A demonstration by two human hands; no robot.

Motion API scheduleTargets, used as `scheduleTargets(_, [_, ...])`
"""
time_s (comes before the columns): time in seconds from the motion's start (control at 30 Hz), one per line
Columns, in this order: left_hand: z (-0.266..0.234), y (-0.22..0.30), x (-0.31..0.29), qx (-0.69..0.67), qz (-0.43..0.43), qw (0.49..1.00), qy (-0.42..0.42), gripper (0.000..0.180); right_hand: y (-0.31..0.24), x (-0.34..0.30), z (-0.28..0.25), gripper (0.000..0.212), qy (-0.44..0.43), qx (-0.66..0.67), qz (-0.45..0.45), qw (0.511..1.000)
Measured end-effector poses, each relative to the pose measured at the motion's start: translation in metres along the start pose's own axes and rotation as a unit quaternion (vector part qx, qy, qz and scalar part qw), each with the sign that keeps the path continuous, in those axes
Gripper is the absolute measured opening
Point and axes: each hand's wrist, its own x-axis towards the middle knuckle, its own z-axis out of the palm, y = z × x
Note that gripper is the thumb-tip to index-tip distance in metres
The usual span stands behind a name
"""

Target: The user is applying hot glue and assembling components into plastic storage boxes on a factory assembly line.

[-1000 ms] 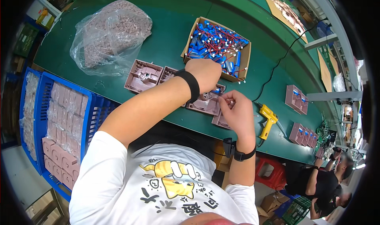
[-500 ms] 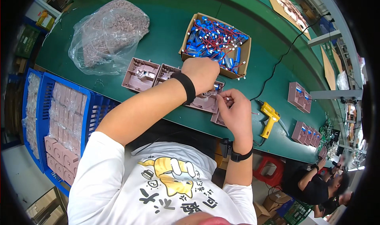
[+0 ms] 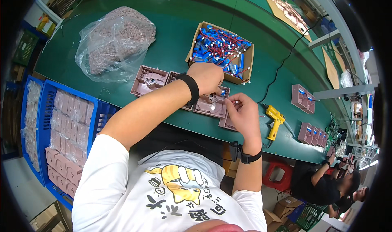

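Little has moved: left hand [image 3: 206,77] stays over the case [image 3: 210,108], grip too hidden to tell; right hand [image 3: 246,115] pinches a wire [image 3: 235,102].

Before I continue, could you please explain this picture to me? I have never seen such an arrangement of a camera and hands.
There is no machine here: these are a person's two bare hands, seen from above by a fisheye camera worn on the head, so straight edges look bent. On the green bench lie a clear bag of small pinkish pieces, a cardboard box of blue cylinders with red wires, and a yellow glue gun. The left hand is at an open pink housing; its fingertips are mostly hidden. The right hand, beside it, seems to pinch something small, too small to identify.
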Motion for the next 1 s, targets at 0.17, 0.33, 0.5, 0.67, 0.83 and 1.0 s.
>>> scheduleTargets(0.17, [-0.002, -0.002, -0.009, 0.009, 0.024, 0.999, 0.020, 0.033, -0.012, -0.003, -0.001, 0.013, -0.001, -0.028, 0.011, 1.000])
scheduleTargets(0.33, [-0.013, -0.005, -0.058, 0.066, 0.101, 0.982, 0.146, 0.035, -0.057, -0.023, 0.004, 0.015, 0.189, -0.103, -0.182, 0.959])
scheduleTargets(0.5, [-0.016, -0.020, -0.117, -0.124, 0.173, 0.973, 0.094, 0.042, -0.073, -0.050, 0.053, 0.023, 0.131, 0.044, -0.216, 0.967])
scheduleTargets(0.67, [-0.016, -0.048, -0.137, -0.189, 0.173, 0.966, 0.031, 0.048, -0.065, -0.049, 0.077, 0.026, 0.056, 0.099, -0.176, 0.978])
scheduleTargets(0.83, [-0.022, -0.061, -0.134, -0.113, 0.208, 0.968, 0.083, 0.050, -0.058, -0.044, 0.080, 0.025, 0.038, 0.289, 0.030, 0.956])
scheduleTargets(1.0, [-0.015, -0.069, -0.131, -0.068, 0.214, 0.958, 0.178, 0.046, -0.074, -0.022, 0.083, 0.026, -0.046, 0.336, 0.067, 0.938])
